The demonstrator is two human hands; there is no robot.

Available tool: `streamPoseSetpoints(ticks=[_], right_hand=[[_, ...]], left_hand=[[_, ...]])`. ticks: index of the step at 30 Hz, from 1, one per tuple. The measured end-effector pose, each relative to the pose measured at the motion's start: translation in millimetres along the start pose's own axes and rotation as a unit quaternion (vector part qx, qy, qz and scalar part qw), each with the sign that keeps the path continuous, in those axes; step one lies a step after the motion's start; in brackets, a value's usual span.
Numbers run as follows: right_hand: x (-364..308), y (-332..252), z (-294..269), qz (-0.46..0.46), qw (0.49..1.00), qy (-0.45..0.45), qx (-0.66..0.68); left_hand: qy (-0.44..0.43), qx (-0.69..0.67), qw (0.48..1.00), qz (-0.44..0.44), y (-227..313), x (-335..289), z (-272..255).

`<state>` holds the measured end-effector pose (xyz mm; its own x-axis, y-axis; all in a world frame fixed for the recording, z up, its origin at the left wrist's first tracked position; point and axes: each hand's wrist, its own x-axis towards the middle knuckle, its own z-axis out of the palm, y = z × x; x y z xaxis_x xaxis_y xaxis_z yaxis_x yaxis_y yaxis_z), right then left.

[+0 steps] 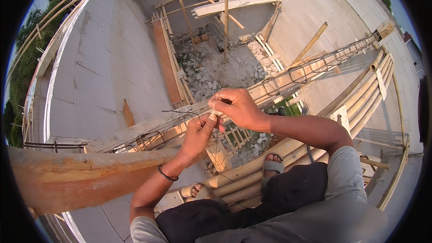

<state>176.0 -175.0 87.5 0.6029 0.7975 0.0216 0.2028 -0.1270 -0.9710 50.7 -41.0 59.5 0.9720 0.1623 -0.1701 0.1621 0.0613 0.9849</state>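
In the head view, thin wire point(217, 141) is held near the centre of the frame, its fine strands hanging below the fingers and fanning out above them. It is pinched between thumb and fingers by the left hand point(200, 130), just left of centre; by the right hand point(238, 108), slightly higher and to the right, it also appears to be pinched, though which strand is gripped cannot be told. Beyond the hands, a rebar cage point(307, 75) is seen stretching toward the upper right. Sandalled feet point(272, 165) are placed by bundled bamboo poles point(238, 173) at lower centre, and a rubble-strewn floor point(238, 65) is seen well below, at upper centre. The strands could be tangled or dropped through the gaps if either pinch were loosened, and fingertips could be pricked by loose ends. Balance could be lost if the round poles were shifted underfoot or the body were leaned too far forward.
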Motion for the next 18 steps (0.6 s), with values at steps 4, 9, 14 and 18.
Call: streamPoseSetpoints(ticks=[4, 9, 14, 18], right_hand=[[2.7, 1.6, 1.0, 0.048, 0.996, -0.010, 0.069], [8.4, 2.6, -5.2, 0.005, 0.995, 0.014, 0.094], [5.5, 5.6, -2.5, 0.044, 0.997, 0.013, 0.066], [0.5, 10.2, 2.1, 0.053, 0.995, 0.002, 0.083]], left_hand=[[0.077, -0.046, 0.996, 0.028, -4.3, 10.2, 9.5], [0.073, 0.011, 0.997, 0.007, -4.7, 12.6, 3.8], [0.053, -0.032, 0.998, 0.016, -10.0, 12.1, 8.4], [0.066, -0.031, 0.997, 0.025, -12.4, 13.6, 10.6]])
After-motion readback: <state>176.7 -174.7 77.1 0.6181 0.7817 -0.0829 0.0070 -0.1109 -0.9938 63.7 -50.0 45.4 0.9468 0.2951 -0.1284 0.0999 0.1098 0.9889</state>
